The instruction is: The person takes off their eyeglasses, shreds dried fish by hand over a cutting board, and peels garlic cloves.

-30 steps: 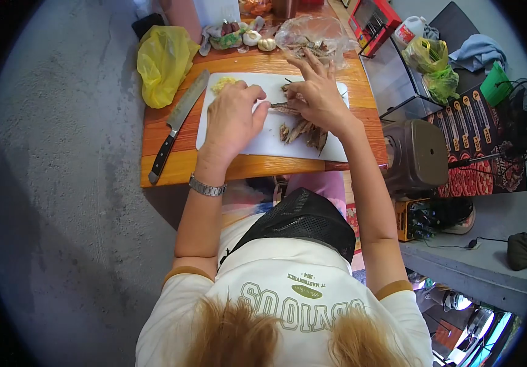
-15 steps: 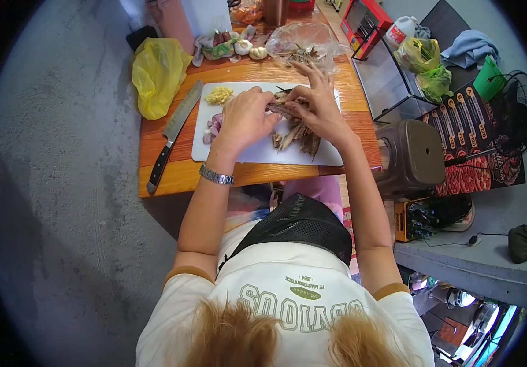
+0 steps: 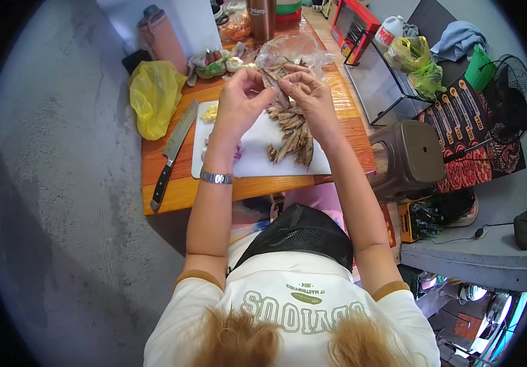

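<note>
Between them, my left hand (image 3: 243, 101) and my right hand (image 3: 312, 101) hold a brown dried fish (image 3: 274, 84), fingers pinched on it from both sides. They are raised over the far part of a white cutting board (image 3: 260, 167). Below my right hand lies a heap of dried fish pieces (image 3: 293, 136) on the board. Chopped yellowish bits (image 3: 209, 114) sit at the board's far left corner. Purple onion pieces (image 3: 237, 151) show partly behind my left wrist. A knife (image 3: 174, 150) with a black handle lies left of the board.
A yellow plastic bag (image 3: 153, 98) hangs at the table's left edge. Behind the board are a clear plastic bag (image 3: 300, 48), garlic (image 3: 234, 64), a metal tumbler (image 3: 261, 19) and a pink bottle (image 3: 161, 40). A brown stool (image 3: 421, 151) stands at right.
Both hands have lifted up and away from the board with the fish. More of the fish heap shows, and the view has shifted so the far table items are more visible.
</note>
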Tool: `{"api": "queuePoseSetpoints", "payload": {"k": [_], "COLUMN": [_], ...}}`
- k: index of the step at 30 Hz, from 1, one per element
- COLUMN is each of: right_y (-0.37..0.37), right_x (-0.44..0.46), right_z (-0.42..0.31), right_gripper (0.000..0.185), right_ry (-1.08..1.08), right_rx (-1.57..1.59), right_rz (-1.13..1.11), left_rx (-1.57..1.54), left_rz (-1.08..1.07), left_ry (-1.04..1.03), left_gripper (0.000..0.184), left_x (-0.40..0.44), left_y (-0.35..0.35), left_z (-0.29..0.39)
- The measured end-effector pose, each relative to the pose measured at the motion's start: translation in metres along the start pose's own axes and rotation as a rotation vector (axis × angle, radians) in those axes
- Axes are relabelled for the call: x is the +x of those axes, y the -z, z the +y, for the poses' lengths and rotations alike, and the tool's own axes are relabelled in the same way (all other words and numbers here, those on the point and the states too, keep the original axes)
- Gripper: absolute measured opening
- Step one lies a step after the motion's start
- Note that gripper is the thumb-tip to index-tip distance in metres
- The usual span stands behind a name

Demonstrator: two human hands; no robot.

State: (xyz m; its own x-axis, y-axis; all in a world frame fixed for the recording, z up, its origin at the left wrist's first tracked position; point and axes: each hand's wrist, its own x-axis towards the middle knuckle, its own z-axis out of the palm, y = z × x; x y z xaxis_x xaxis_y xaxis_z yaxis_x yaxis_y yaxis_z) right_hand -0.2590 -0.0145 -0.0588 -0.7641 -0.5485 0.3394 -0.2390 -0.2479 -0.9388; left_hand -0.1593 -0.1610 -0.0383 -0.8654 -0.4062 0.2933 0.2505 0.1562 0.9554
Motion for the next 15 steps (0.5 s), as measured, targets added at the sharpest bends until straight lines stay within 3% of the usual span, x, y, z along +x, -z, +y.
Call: {"api": "queuePoseSetpoints", "payload": {"k": [2, 5, 10, 13, 15], "right_y": [-0.005, -0.008, -0.005, -0.003, -0.004], "right_x": [0.0, -0.003, -0.01, -0.011, -0.011], "right_z": [-0.002, 0.006, 0.015, 0.014, 0.011], "right_gripper": [0.017, 0.016, 0.019, 0.021, 0.022], "right_ry": [0.021, 0.111, 0.049, -0.135, -0.14], "right_rx": [0.017, -0.202, -0.243, 0.022, 0.019], "right_rz": [0.021, 0.047, 0.053, 0.015, 0.026], "left_rx": [-0.007, 0.03, 0.174, 0.209, 0.218], "left_rz": [0.027, 0.052, 0.07, 0.047, 0.014], "left_ry": [-0.012, -0.021, 0.002, 0.019, 0.042], "left_gripper": [0.02, 0.021, 0.023, 0.025, 0.026], "left_x": [-0.002, -0.004, -0.013, -0.015, -0.017], "left_y": [0.0, 0.0, 0.005, 0.008, 0.009], "left_z": [0.008, 0.005, -0.01, -0.01, -0.008]}}
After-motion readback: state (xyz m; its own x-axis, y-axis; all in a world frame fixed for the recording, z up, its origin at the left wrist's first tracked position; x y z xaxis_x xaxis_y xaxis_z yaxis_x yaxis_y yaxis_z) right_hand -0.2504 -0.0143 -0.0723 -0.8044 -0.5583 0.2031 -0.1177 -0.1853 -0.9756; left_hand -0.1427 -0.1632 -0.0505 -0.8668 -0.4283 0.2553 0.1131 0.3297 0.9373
